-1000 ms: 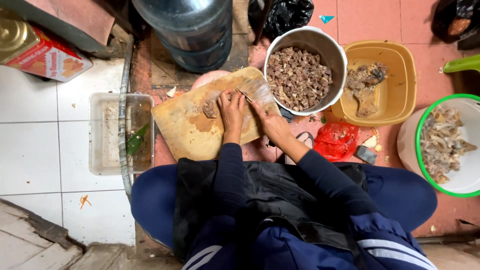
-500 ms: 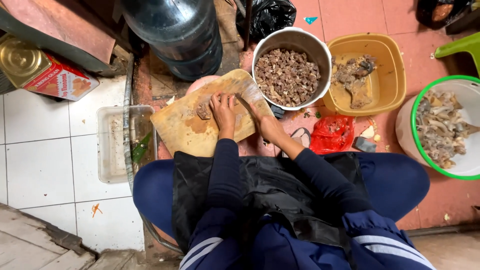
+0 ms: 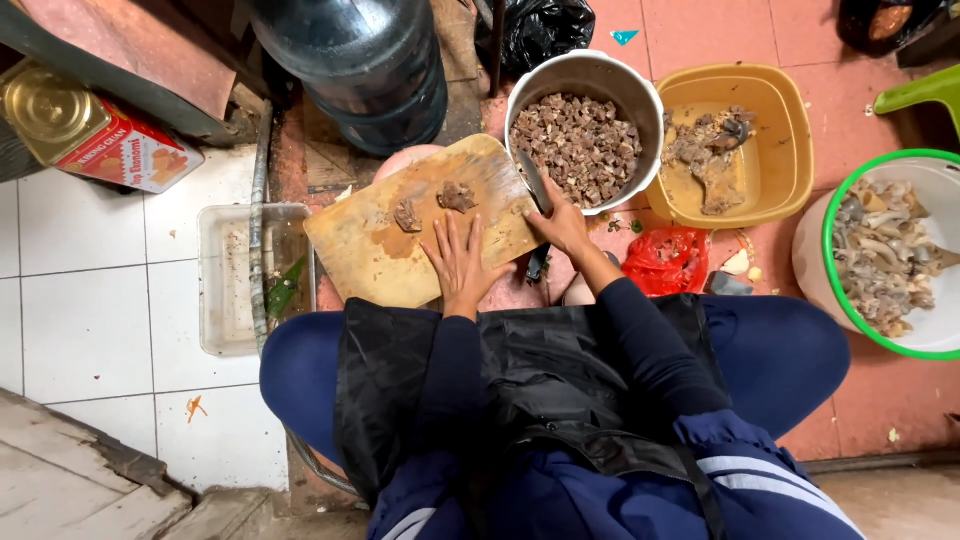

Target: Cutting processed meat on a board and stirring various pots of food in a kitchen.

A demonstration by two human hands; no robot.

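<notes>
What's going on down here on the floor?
A person sits low over a wooden cutting board. Their left hand lies flat on it, near two small pieces of meat. Their right hand grips a knife at the board's edge, beside a metal pot full of chopped meat. A yellow tub and a green-rimmed white basin hold more scraps.

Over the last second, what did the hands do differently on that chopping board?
The right hand, holding the dark-bladed knife, swung from the board's middle to its right edge beside the metal pot of chopped meat. The left hand slid off the meat and lies flat lower on the wooden cutting board, uncovering two brown meat pieces. Pot, yellow basin and board stayed.
</notes>
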